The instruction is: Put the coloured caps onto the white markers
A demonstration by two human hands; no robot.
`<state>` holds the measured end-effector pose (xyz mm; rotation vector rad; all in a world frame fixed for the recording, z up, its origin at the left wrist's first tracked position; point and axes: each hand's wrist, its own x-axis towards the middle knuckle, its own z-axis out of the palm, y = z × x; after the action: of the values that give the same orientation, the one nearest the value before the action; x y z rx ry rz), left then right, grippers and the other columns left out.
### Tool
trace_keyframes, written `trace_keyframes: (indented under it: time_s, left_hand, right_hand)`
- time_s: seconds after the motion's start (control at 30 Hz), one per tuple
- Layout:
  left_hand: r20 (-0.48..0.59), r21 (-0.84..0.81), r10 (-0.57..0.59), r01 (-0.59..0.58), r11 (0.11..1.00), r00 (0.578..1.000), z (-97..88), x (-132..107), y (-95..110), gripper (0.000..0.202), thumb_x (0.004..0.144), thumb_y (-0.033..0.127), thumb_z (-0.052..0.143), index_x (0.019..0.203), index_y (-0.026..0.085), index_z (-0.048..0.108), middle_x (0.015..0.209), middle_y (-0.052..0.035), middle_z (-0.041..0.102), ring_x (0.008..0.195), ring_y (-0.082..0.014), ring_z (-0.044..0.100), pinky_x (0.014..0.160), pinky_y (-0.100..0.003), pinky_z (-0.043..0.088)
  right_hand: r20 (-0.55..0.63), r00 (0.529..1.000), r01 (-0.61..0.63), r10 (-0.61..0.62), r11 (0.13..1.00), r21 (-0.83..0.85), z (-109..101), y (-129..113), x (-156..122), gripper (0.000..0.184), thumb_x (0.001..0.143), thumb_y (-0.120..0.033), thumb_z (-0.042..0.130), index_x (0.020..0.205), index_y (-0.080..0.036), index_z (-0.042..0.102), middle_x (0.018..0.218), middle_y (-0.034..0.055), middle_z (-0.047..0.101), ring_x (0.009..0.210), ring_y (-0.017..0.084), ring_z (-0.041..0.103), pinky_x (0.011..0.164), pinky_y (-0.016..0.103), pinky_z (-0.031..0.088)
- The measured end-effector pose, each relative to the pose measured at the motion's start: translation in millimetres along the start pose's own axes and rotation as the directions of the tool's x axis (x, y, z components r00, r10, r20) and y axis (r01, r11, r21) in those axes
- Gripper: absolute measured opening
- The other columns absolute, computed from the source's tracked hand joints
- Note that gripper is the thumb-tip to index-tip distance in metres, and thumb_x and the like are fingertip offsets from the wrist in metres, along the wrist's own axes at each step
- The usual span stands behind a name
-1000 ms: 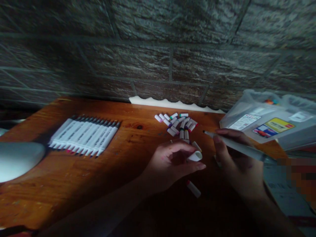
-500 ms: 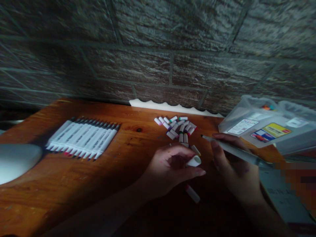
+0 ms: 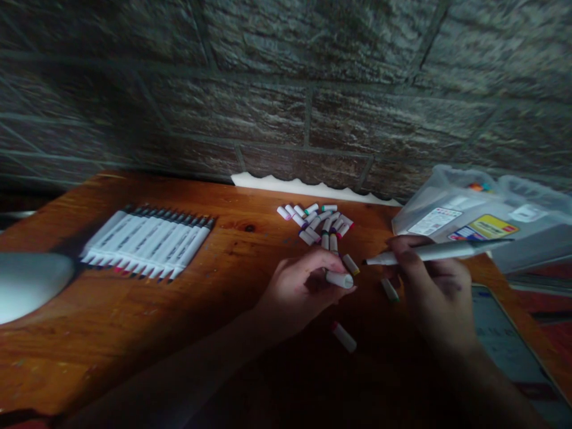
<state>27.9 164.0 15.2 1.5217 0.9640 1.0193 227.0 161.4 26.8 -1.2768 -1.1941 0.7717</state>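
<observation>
My left hand (image 3: 304,283) grips a short white marker cap (image 3: 339,279) between thumb and fingers, above the wooden tabletop (image 3: 134,351). My right hand (image 3: 431,286) holds a long white marker (image 3: 438,251) level, its dark tip pointing left toward the cap. Between my hands lies a loose cap with a yellow end (image 3: 351,264). Another, green-ended cap (image 3: 389,290) lies under my right fingers, and a red-ended one (image 3: 343,336) lies below my left hand. A heap of several white caps with coloured ends (image 3: 315,223) lies just beyond my hands.
A neat row of several white markers (image 3: 145,241) lies at the table's left. A clear plastic case with printed labels (image 3: 465,220) sits at the right, and a phone or tablet (image 3: 504,339) lies at the lower right. A white rounded object (image 3: 27,286) stands at the left edge, against a stone-patterned wall (image 3: 286,101).
My right hand has swung the marker from a downward slant to nearly level. The cap in my left hand has shifted slightly down and left. A green-ended cap now shows by my right hand.
</observation>
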Motion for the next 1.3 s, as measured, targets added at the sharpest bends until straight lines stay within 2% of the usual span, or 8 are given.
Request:
trace_keyframes:
  time_s: [0.17, 0.33, 0.57, 0.77, 0.97, 1.13, 1.2, 1.3]
  left_hand:
    - [0.057, 0.178, 0.146, -0.154, 0.972, 0.988, -3.0, -2, -6, 0.011, 0.088, 0.022, 0.071, 0.096, 0.016, 0.066, 0.092, -0.0003, 0.076, 0.081, -0.0081, 0.072, 0.075, -0.014, 0.056]
    - [0.087, 0.256, 0.279, -0.292, 0.921, 0.956, -5.9, 0, -12, 0.007, 0.092, 0.018, 0.065, 0.099, 0.016, 0.064, 0.106, -0.0017, 0.077, 0.093, -0.0092, 0.074, 0.085, -0.015, 0.058]
    - [0.050, 0.392, 0.367, -0.356, 0.848, 0.929, -10.3, 2, -18, 0.007, 0.090, 0.016, 0.067, 0.097, 0.016, 0.065, 0.105, -0.0012, 0.077, 0.095, -0.0102, 0.075, 0.087, -0.014, 0.058]
    - [0.099, 0.497, 0.390, -0.385, 0.778, 0.916, -13.5, 2, -20, 0.009, 0.092, 0.021, 0.066, 0.100, 0.017, 0.066, 0.101, -0.0008, 0.078, 0.086, -0.0102, 0.075, 0.080, -0.014, 0.057]
    - [0.184, 0.529, 0.354, -0.396, 0.751, 0.917, -12.3, -1, -19, 0.012, 0.096, 0.027, 0.061, 0.103, 0.019, 0.065, 0.095, 0.0006, 0.077, 0.081, -0.0086, 0.074, 0.071, -0.012, 0.053]
    - [0.050, 0.529, 0.345, -0.318, 0.787, 0.937, -19.9, 5, -16, 0.014, 0.094, 0.029, 0.066, 0.103, 0.019, 0.064, 0.091, 0.0017, 0.077, 0.079, -0.0076, 0.073, 0.070, -0.012, 0.052]
    - [-0.051, 0.497, 0.355, -0.284, 0.820, 0.934, -24.3, 7, -14, 0.014, 0.093, 0.029, 0.067, 0.101, 0.019, 0.063, 0.096, 0.0018, 0.077, 0.083, -0.0075, 0.074, 0.073, -0.012, 0.053]
    - [-0.051, 0.488, 0.400, -0.327, 0.810, 0.915, -26.1, 8, -15, 0.011, 0.093, 0.027, 0.067, 0.098, 0.018, 0.063, 0.097, 0.0020, 0.077, 0.087, -0.0087, 0.075, 0.076, -0.013, 0.055]
  right_hand:
    - [0.190, 0.980, 0.020, -0.057, 0.981, 0.193, -8, -4, -3, 0.016, 0.089, -0.033, 0.069, 0.089, -0.017, 0.069, 0.075, 0.0019, 0.067, 0.059, 0.010, 0.062, 0.048, 0.020, 0.052]
    - [0.294, 0.929, 0.224, -0.227, 0.974, 0.044, -9, -19, -9, 0.006, 0.091, -0.021, 0.065, 0.093, -0.021, 0.070, 0.085, 0.0011, 0.071, 0.066, 0.009, 0.067, 0.058, 0.020, 0.057]
    - [0.480, 0.728, 0.643, -0.489, 0.731, -0.229, -8, -28, -15, 0.008, 0.083, -0.015, 0.073, 0.088, -0.020, 0.069, 0.088, -0.0010, 0.073, 0.077, 0.008, 0.070, 0.071, 0.017, 0.059]
    - [0.504, 0.732, 0.631, -0.458, 0.734, -0.250, -6, -22, -17, 0.016, 0.083, -0.014, 0.073, 0.097, -0.021, 0.070, 0.096, 0.0009, 0.074, 0.085, 0.011, 0.072, 0.074, 0.023, 0.061]
    - [0.600, 0.645, 0.699, -0.473, 0.683, -0.214, -5, -23, -12, 0.013, 0.085, -0.014, 0.072, 0.097, -0.019, 0.069, 0.095, 0.0019, 0.072, 0.084, 0.009, 0.071, 0.072, 0.019, 0.058]
    - [0.562, 0.607, 0.794, -0.562, 0.451, -0.406, -14, -23, 2, 0.020, 0.089, -0.016, 0.067, 0.071, -0.017, 0.058, 0.064, -0.0030, 0.060, 0.056, 0.005, 0.057, 0.055, 0.021, 0.043]
    - [0.513, 0.619, 0.784, -0.595, 0.429, -0.449, -16, -21, 5, 0.024, 0.090, -0.016, 0.066, 0.068, -0.017, 0.057, 0.061, -0.0033, 0.059, 0.055, 0.005, 0.056, 0.054, 0.021, 0.041]
    - [0.442, 0.710, 0.705, -0.549, 0.565, -0.429, -14, -16, 4, 0.019, 0.090, -0.015, 0.065, 0.071, -0.016, 0.062, 0.066, -0.0025, 0.063, 0.059, 0.005, 0.060, 0.057, 0.019, 0.045]
